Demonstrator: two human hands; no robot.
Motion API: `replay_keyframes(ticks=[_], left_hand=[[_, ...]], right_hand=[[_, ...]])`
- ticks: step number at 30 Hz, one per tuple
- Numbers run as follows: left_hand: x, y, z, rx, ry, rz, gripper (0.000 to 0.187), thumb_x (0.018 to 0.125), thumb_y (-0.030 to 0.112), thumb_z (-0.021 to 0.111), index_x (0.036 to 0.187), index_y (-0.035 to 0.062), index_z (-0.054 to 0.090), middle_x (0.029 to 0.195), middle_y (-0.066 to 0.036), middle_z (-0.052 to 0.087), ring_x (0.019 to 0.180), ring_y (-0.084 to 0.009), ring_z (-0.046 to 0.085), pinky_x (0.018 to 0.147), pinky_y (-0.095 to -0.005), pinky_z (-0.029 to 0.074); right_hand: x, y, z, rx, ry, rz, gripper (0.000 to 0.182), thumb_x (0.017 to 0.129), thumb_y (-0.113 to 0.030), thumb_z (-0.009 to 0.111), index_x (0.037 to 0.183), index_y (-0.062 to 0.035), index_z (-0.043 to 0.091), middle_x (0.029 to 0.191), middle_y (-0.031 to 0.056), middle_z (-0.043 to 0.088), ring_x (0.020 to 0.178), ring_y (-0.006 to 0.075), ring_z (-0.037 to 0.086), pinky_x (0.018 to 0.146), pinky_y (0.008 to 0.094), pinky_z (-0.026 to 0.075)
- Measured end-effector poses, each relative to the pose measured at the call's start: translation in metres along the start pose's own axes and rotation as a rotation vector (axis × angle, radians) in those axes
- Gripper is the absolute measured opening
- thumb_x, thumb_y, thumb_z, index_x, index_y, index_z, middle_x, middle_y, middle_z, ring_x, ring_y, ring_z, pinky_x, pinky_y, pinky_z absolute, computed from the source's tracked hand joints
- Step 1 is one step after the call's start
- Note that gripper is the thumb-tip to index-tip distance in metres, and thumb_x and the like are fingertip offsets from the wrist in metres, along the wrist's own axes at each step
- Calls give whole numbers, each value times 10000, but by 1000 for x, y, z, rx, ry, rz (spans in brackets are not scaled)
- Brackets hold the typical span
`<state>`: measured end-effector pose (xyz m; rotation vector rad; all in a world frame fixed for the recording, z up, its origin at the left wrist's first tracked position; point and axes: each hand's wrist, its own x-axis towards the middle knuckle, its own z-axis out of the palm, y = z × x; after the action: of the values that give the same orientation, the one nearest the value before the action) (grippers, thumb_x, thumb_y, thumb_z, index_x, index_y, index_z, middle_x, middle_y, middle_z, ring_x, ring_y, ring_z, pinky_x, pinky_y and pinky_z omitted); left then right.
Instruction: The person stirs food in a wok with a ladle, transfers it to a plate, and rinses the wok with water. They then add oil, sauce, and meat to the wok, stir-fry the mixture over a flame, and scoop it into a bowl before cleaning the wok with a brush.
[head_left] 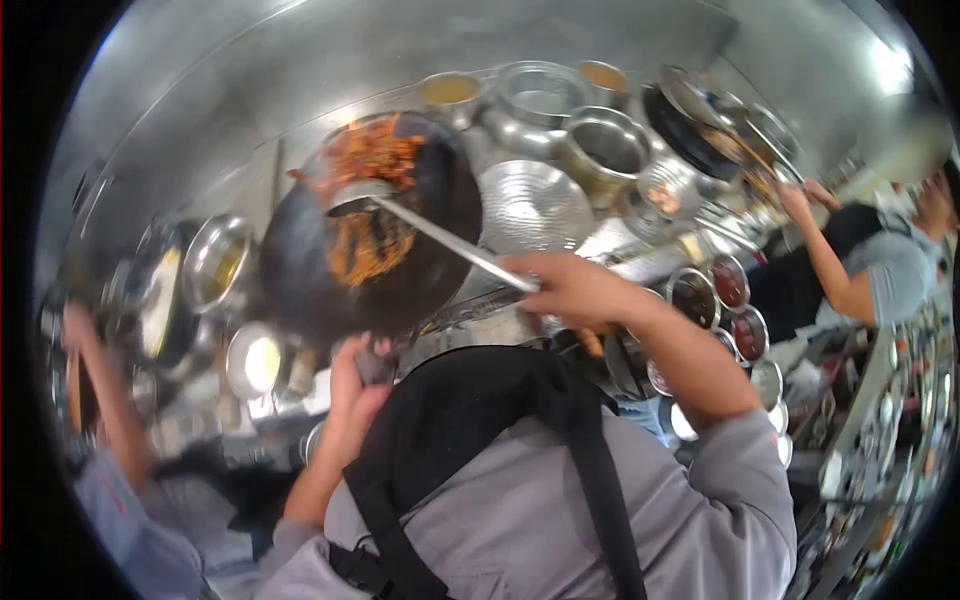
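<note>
A large dark wok (300, 270) is tilted, with orange-red pieces of food (375, 155) at its far side and orange strands (365, 250) lower down. My right hand (580, 290) is closed around the handle of a metal ladle (440, 235). The ladle's bowl hangs over the wok, against the food. At the wok's near edge, my left hand (350, 385) is closed on a dark grey bundle (377, 363). This bundle touches the wok; whether it is a cloth or a wrapped handle is blurred.
Right of the wok stand a ridged metal lid (535, 208) and several metal pots (605, 145). A steel bowl (217, 262) is on the left. Sauce containers (692, 298) line the right side. Co-workers' arms (830, 250) work at both sides. A steel wall (220, 90) rises behind.
</note>
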<state>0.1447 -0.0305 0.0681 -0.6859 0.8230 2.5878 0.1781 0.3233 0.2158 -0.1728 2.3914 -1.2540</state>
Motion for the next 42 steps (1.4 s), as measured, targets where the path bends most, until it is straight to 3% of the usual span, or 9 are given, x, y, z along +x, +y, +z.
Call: replay_keyframes(ticks=[4, 6, 12, 18, 23, 25, 26, 36, 42], left_hand=[[37, 31, 47, -58, -17, 49, 138, 865, 74, 671, 960, 74, 571, 884, -107, 611, 815, -271, 640, 753, -406, 512], [81, 29, 34, -114, -90, 61, 123, 871, 37, 634, 966, 35, 556, 863, -124, 598, 774, -275, 622, 755, -400, 539], [-12, -12, 5, -22, -17, -6, 123, 907, -8, 557, 1022, 32, 535, 938, -123, 578, 775, -267, 605, 693, -374, 563], [30, 32, 55, -111, -54, 19, 107, 899, 28, 607, 973, 39, 530, 884, -127, 578, 791, -253, 599, 800, -411, 562], [66, -1, 16, 1, -201, 88, 48, 825, 65, 591, 840, 22, 577, 763, -133, 613, 764, -266, 613, 757, -395, 517], [32, -19, -10, 21, -191, 44, 73, 811, 58, 601, 864, 8, 591, 775, -159, 616, 770, -276, 621, 753, -413, 531], [19, -20, -16, 57, -71, 27, 103, 821, 26, 611, 917, 1, 580, 827, -165, 618, 769, -282, 629, 718, -421, 557], [116, 5, 15, -150, -179, 108, 79, 881, 38, 617, 929, 9, 561, 824, -144, 609, 749, -283, 636, 690, -399, 562], [17, -13, -15, -117, -104, 117, 25, 869, 27, 605, 880, 13, 586, 775, -141, 607, 725, -282, 641, 679, -414, 556]], right_hand=[[-7, -22, -14, 102, -162, 86, 612, 896, -53, 634, 1480, -120, 463, 638, 18, 588, 487, 89, 527, 465, 259, 434], [11, -20, -5, -151, -36, 79, 590, 864, -100, 669, 1432, -100, 510, 746, 108, 665, 518, 163, 609, 522, 331, 491], [42, 4, 17, -266, 218, -142, 602, 856, -121, 685, 1433, -113, 514, 764, 115, 667, 531, 178, 606, 557, 352, 497], [-18, -17, -20, 131, -62, 172, 610, 855, -107, 709, 1436, -132, 523, 704, 47, 608, 499, 125, 551, 487, 311, 460], [49, 7, 18, -241, 104, -34, 595, 864, -113, 681, 1433, -81, 507, 721, 72, 626, 532, 142, 585, 534, 329, 495], [73, 33, 35, -373, 291, -411, 579, 863, -85, 639, 1427, -69, 508, 727, 63, 622, 535, 140, 566, 533, 326, 481], [44, -20, 29, -245, 128, 81, 580, 855, -125, 655, 1416, -60, 525, 902, 191, 702, 744, 222, 670, 695, 390, 534], [61, 5, 12, 121, 22, 93, 618, 842, 8, 617, 1436, -54, 462, 648, 27, 560, 441, 99, 500, 410, 255, 393], [31, -13, 25, 46, 120, 47, 613, 832, 33, 614, 1427, 0, 475, 672, 47, 593, 454, 104, 528, 414, 259, 400]])
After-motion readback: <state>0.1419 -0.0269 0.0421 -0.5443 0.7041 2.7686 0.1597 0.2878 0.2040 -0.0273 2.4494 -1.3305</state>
